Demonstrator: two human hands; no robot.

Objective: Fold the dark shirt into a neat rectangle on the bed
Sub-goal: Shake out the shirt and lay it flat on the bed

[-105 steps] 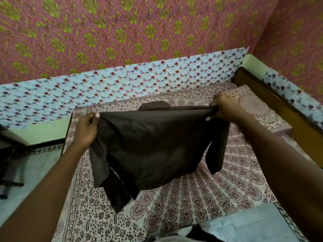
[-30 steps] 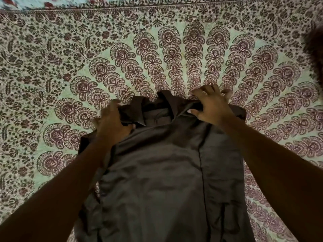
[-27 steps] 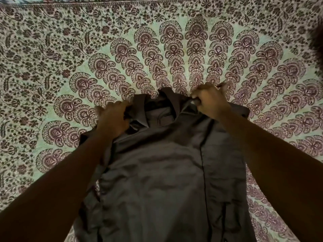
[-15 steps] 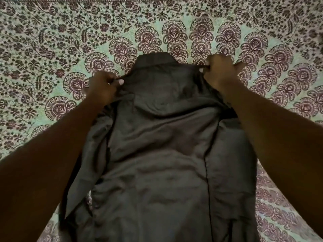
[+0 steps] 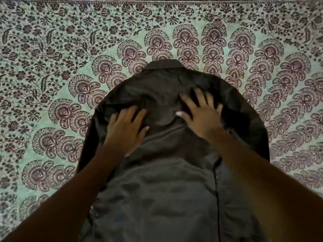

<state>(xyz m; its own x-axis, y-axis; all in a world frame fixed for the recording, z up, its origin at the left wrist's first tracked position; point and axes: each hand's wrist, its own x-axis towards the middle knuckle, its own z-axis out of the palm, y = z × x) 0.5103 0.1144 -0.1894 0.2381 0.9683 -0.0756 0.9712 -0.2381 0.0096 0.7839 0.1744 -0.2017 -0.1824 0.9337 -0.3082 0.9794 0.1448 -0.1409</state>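
Observation:
The dark shirt lies spread on the bed with its collar at the far end and its hem running out of the bottom of the view. Both sleeves hang down along its sides. My left hand rests flat on the shirt's upper left, palm down, fingers apart. My right hand lies flat on the upper right near the shoulder, fingers spread and slightly blurred. Neither hand grips the cloth. Wrinkles cross the shirt's middle.
The bed is covered by a pale green sheet printed with maroon paisley fans and a floral border along the far edge. Sheet shows on both sides of the shirt and beyond the collar.
I laid the shirt down on the sheet. Both hands let go of the shoulders, opened, and now press flat on the upper part of the shirt.

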